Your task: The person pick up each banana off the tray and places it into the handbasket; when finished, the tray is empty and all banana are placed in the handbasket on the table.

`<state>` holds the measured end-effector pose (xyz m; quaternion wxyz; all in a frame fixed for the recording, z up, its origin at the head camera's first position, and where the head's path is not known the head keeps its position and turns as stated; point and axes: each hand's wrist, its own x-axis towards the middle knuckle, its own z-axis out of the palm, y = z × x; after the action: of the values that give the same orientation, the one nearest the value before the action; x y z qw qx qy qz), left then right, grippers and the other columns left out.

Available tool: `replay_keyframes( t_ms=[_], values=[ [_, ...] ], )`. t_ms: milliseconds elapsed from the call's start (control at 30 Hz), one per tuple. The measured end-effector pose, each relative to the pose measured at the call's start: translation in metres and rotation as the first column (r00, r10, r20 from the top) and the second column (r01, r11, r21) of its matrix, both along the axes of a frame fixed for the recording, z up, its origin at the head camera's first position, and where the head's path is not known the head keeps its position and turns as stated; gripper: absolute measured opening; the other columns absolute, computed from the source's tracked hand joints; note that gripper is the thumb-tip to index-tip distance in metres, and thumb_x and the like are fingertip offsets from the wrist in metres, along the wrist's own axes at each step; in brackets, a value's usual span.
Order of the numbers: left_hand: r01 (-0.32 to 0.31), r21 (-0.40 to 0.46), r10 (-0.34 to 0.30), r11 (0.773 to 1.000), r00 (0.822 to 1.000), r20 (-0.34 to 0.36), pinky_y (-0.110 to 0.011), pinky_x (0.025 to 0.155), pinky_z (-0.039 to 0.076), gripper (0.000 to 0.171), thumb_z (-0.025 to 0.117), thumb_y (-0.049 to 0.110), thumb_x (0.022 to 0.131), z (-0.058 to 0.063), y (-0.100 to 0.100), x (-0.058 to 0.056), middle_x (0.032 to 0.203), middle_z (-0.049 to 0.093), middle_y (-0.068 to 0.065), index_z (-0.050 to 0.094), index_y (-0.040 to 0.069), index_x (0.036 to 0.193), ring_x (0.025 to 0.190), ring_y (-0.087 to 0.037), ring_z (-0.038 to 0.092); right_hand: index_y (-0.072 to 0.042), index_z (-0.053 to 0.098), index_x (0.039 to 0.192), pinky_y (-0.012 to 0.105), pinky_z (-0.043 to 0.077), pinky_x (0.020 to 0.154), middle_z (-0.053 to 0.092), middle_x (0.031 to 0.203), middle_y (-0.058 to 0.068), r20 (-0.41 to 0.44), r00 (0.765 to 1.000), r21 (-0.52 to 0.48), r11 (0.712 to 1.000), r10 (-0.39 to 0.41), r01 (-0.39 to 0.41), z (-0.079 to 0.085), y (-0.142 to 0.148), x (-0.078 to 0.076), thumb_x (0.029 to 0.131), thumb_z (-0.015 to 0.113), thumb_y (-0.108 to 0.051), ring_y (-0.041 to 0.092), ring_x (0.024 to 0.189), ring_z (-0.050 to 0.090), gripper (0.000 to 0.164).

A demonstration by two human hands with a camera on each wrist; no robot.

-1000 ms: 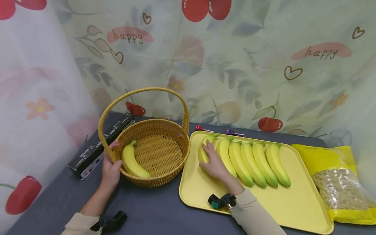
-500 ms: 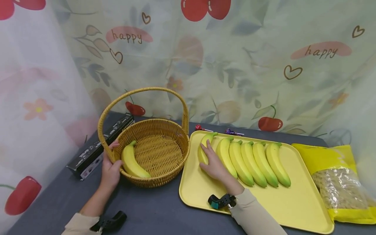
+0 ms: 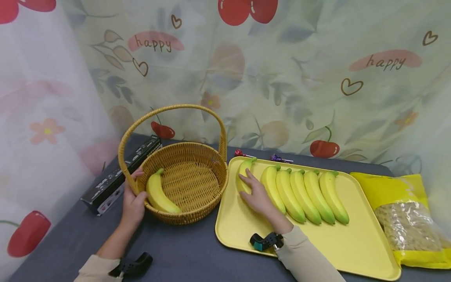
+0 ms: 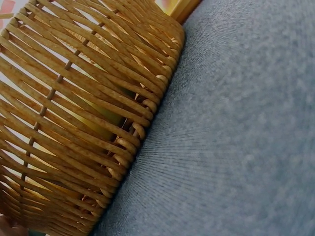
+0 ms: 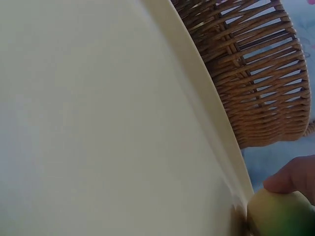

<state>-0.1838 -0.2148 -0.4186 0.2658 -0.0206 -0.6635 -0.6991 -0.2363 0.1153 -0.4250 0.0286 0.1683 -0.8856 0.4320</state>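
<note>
My left hand [image 3: 133, 207] grips the left side of a wicker basket [image 3: 192, 182] where its tall handle meets the rim, thumb over the edge. One banana [image 3: 159, 196] lies inside, along the basket's left wall. With thumb and fingers, my right hand [image 3: 258, 197] holds another banana [image 3: 243, 172] by its sides, at the left end of a yellow tray [image 3: 363, 250]. In the right wrist view, the thumb [image 5: 295, 177] presses on the tip of this banana. To its right, several more bananas [image 3: 305, 196] lie side by side in a row.
A black box [image 3: 121, 174] lies left of the basket. Two wrapped lollipops, one red [image 3: 239, 152] and one purple [image 3: 276, 158], rest behind the tray. A yellow bag with a see-through window [image 3: 405, 223] leans at the tray's right edge. A printed curtain [image 3: 282, 78] hangs behind.
The banana in my right hand has shifted slightly left, and the gap between it and the row has widened a little. My left hand and the basket stay put.
</note>
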Motion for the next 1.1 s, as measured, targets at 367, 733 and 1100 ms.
replay_keyframes(
  t_ms=[367, 733, 1100],
  values=[
    [-0.018, -0.035, 0.019, 0.999, 0.999, 0.027, -0.012, 0.094, 0.034, 0.052, 0.032, -0.025, 0.072, 0.001, 0.000, 0.002, 0.138, 0.038, -0.008, 0.038, -0.009, 0.121, 0.130, -0.013, 0.035, -0.002, 0.050, 0.132, 0.048, 0.037, 0.102, 0.030, 0.149, 0.016, -0.021, 1.000, 0.002, 1.000, 0.015, -0.015, 0.020, -0.002, 0.008, 0.079, 0.059, -0.004, 0.036, 0.135, 0.030, 0.053],
    [-0.009, -0.014, 0.010, 1.000, 1.000, 0.006, -0.012, 0.092, 0.035, 0.053, 0.033, -0.024, 0.072, 0.002, 0.001, 0.001, 0.134, 0.041, 0.000, 0.044, 0.001, 0.117, 0.130, -0.013, 0.035, -0.005, 0.050, 0.133, 0.045, 0.041, 0.096, 0.029, 0.151, 0.012, -0.046, 0.996, -0.013, 0.997, 0.072, -0.073, 0.046, 0.011, 0.022, 0.082, 0.059, -0.005, 0.034, 0.136, 0.030, 0.052],
    [-0.004, -0.016, 0.004, 1.000, 1.000, 0.011, -0.012, 0.092, 0.035, 0.052, 0.033, -0.024, 0.072, 0.002, 0.001, 0.000, 0.135, 0.040, -0.005, 0.041, -0.004, 0.118, 0.130, -0.012, 0.034, -0.008, 0.050, 0.134, 0.051, 0.033, 0.104, 0.030, 0.151, 0.009, -0.102, 0.980, 0.049, 0.985, 0.170, -0.166, 0.086, 0.028, 0.047, 0.085, 0.060, -0.004, 0.032, 0.137, 0.028, 0.050]
  ],
)
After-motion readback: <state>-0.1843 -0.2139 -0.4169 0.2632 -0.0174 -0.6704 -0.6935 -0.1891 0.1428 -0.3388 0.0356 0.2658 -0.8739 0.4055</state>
